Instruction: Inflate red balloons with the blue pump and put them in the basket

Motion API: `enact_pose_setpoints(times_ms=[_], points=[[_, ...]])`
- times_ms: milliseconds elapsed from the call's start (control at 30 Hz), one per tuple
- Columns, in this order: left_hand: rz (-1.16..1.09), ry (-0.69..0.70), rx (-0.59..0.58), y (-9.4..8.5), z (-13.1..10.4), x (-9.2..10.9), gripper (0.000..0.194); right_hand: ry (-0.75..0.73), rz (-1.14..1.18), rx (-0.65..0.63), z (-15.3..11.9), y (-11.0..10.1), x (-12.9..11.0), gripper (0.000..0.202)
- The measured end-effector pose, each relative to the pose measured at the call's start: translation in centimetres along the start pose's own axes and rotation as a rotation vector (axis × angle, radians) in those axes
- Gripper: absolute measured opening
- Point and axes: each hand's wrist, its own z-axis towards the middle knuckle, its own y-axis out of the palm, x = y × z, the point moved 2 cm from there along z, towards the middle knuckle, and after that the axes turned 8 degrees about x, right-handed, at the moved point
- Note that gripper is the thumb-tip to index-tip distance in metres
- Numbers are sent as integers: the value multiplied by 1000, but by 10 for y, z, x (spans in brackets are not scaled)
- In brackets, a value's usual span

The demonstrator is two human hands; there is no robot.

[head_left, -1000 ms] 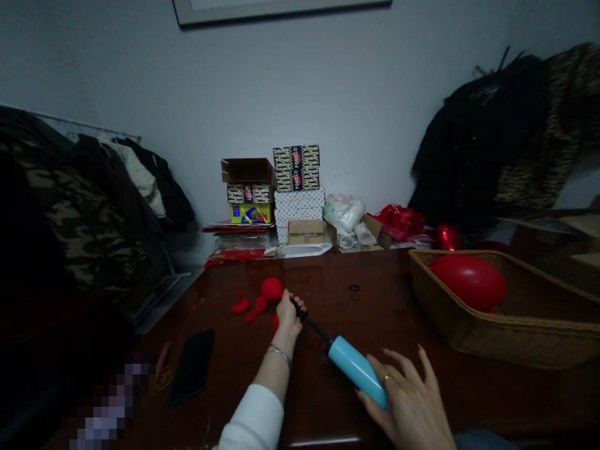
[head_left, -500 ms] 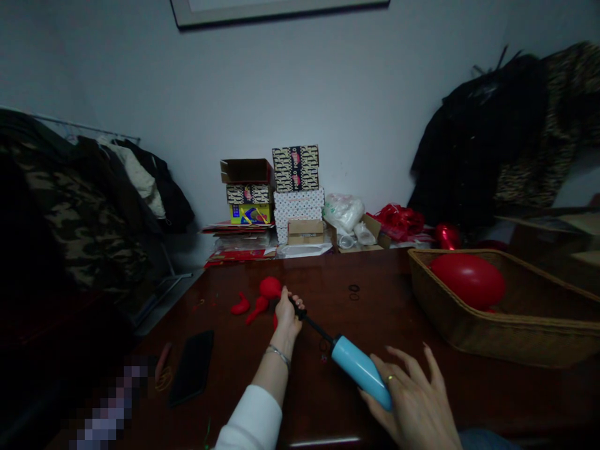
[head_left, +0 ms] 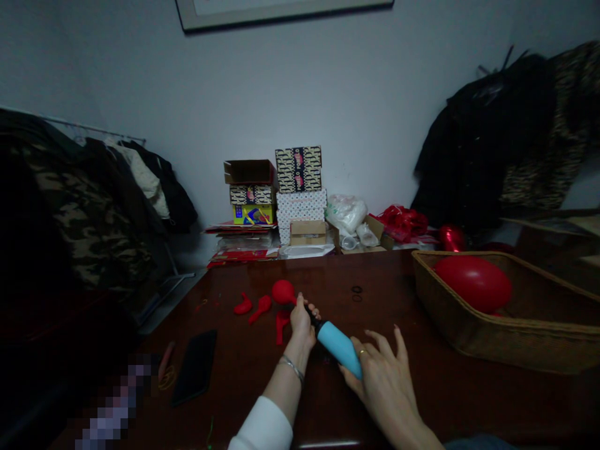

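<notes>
My left hand (head_left: 303, 321) is closed round the neck of a small red balloon (head_left: 284, 292) and the black nozzle end of a hand balloon pump (head_left: 339, 347). The balloon is a little rounded. My right hand (head_left: 385, 373) grips the rear of the pump's light blue barrel between thumb and palm, with some fingers stretched out. The barrel sits close against my left hand, and its rear end is hidden by my right hand. A limp red balloon (head_left: 282, 325) lies beside my left wrist, and two more limp balloons (head_left: 260, 308) lie further left.
A wicker basket (head_left: 497, 340) with an inflated red balloon (head_left: 473, 283) stands at right on the brown table (head_left: 384, 294). Two dark rings (head_left: 357, 290) lie mid-table. At left are a black phone (head_left: 194, 367) and rubber bands (head_left: 167, 377). Stacked boxes (head_left: 300, 206) stand behind.
My right hand has pushed the pump barrel up and left towards my left hand, so the black rod between them has mostly gone inside. The balloon looks slightly bigger.
</notes>
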Motion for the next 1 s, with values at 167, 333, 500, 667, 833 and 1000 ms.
enact_pose_setpoints(times_ms=[167, 333, 500, 667, 833, 1000], points=[[24, 6, 10, -4, 2, -3, 40, 23, -19, -54, 1, 5, -5, 36], [19, 26, 20, -10, 8, -7, 38, 36, 20, -44, -6, 7, -3, 38], [-11, 45, 28, -12, 15, 0, 34, 21, 73, -4, -21, 3, 10, 39], [-30, 47, 30, -10, 20, 15, 29, -121, 59, 60, -45, -1, 33, 42], [-73, 19, -35, -3, 15, 17, 31, -131, 26, 103, -52, -6, 46, 44], [-63, 13, -84, 1, 4, 12, 32, -100, 20, 79, -39, -12, 38, 38]])
